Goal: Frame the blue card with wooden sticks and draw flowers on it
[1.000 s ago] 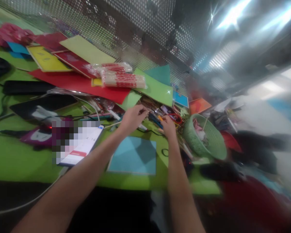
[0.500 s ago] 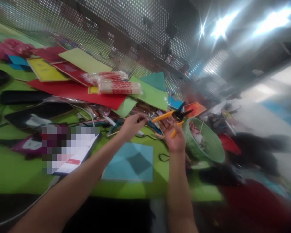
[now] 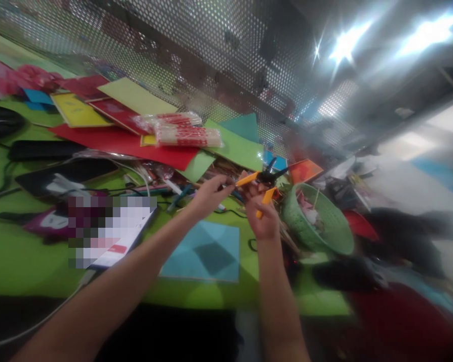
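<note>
Green worktop, with orange-handled cutters held over it

At the back, a red sheet is overlapped by other coloured sheets. To the right, a green basket is set, and a light blue sheet is laid at the near side, a phone being placed left of it. Nearly together, the hands are raised: the cutters are clasped by the upturned right hand, handles and black blades spread; beside one handle's end the left hand is held, its pinch impossible to tell
</note>
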### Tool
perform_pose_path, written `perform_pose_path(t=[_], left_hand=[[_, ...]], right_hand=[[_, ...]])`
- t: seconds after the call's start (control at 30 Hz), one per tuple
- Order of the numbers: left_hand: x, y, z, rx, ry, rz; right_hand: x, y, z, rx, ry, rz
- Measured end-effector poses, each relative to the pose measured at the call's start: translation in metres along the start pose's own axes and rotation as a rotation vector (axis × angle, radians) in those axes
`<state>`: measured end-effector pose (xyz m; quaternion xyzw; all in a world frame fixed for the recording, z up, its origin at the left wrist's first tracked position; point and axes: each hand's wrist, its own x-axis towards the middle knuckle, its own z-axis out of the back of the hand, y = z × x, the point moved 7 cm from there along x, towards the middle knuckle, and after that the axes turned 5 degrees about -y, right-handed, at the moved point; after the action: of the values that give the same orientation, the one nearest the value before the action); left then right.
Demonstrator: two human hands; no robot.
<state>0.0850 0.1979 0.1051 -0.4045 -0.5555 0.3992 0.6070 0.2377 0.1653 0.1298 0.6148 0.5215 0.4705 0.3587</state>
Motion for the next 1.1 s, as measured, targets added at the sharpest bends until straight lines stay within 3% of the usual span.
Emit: perform_pose_path(t=[0.2, 0.33, 0.5, 0.67, 1.1], left_hand=[[-0.005, -0.008, -0.006, -0.008, 0.049, -0.028], [-0.001, -0.007, -0.001, 0.011, -0.008, -0.045], [0.003, -0.001, 0.001, -0.027, -0.025, -0.045], [0.004, 0.0, -0.001, -0.043, -0.009, -0.06], [0.003, -0.002, 0.004, 0.094, -0.037, -0.024]], right_hand=[[0.001, -0.001, 0.001, -0.044, -0.013, -0.069], [0.001, 0.002, 0.015, -0.179, -0.043, 0.002], [0.002, -0.021, 0.028, -0.378, -0.029, -0.041], [0.005, -0.035, 0.021, -0.497, 0.075, -0.051], [0.004, -0.022, 0.014, -0.699, 0.117, 0.012]])
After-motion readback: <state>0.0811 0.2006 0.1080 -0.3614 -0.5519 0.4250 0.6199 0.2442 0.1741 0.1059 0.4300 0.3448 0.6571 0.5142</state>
